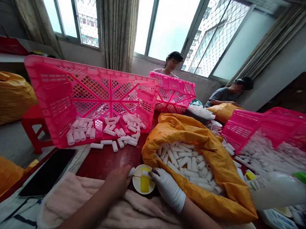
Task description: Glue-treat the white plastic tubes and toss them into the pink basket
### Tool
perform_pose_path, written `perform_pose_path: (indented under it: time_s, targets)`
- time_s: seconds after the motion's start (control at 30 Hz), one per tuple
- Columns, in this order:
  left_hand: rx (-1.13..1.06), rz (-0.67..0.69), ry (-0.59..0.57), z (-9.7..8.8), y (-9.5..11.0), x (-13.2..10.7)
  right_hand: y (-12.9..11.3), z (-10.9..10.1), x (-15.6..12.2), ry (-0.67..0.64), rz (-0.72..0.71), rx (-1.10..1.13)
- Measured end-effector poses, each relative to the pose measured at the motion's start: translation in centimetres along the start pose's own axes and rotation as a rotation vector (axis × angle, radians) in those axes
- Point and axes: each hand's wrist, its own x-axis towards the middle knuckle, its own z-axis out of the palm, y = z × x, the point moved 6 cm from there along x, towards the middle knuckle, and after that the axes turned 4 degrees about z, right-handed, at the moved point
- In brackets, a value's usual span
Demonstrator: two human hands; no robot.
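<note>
Grips white pieces (145,174) in left hand (118,181) and gloved right hand (168,186), apart across dish (136,185), beside sack (234,197) probably open for reach.

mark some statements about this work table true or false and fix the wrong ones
1. The right hand wears a white fabric glove. True.
2. The open orange-yellow sack is filled with yellow balls. False: it holds short white cylindrical tubes.
3. A flat black rectangular phone lies left of the small round white dish. True.
4. The large pink plastic mesh crate nearest the dish stands upright on its base. False: it is tipped on its side.
5. A yellow rectangular patch shows on the dish. True.
</note>
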Motion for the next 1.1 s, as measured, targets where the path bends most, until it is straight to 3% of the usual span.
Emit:
perform_pose_path:
  time_s: [0.07, 0.2, 0.37, 0.5, 0.67, 0.8, 0.93, 1.03, 1.1]
  targets:
    - [-0.001, 0.005, -0.009, -0.1, 0.1, 0.0, 0.1, 0.0, -0.5, -0.036, -0.005, 0.011]
    - [0.009, -0.007, -0.007, -0.1, -0.1, 0.0, 0.5, -0.6, -1.2, 0.027, 0.095, 0.015]
    - [0.019, 0.015, 0.005, 0.1, 0.0, -0.1, -0.6, -0.3, -1.5, -0.095, -0.001, -0.070]
    - [0.030, 0.014, 0.018, 0.3, -0.2, 0.0, -0.5, -0.1, -2.1, -0.037, 0.035, -0.074]
    - [0.043, 0.052, 0.039, 0.6, -0.4, 0.1, -1.6, 0.3, -2.8, -0.054, -0.091, -0.060]
    - [0.047, 0.056, 0.051, 0.6, -0.5, 0.1, -1.4, 0.0, -2.8, -0.029, -0.016, -0.030]
    - [0.064, 0.024, 0.029, 0.7, -0.6, 0.3, -2.2, 0.9, -3.2, -0.125, -0.062, -0.133]
    - [0.064, -0.038, 0.001, 0.7, -0.7, 0.4, -3.5, 1.1, -3.6, -0.193, -0.167, -0.071]
    - [0.060, -0.039, 0.021, 0.3, -0.5, 0.3, -3.8, 0.5, -3.5, -0.113, -0.149, 0.047]
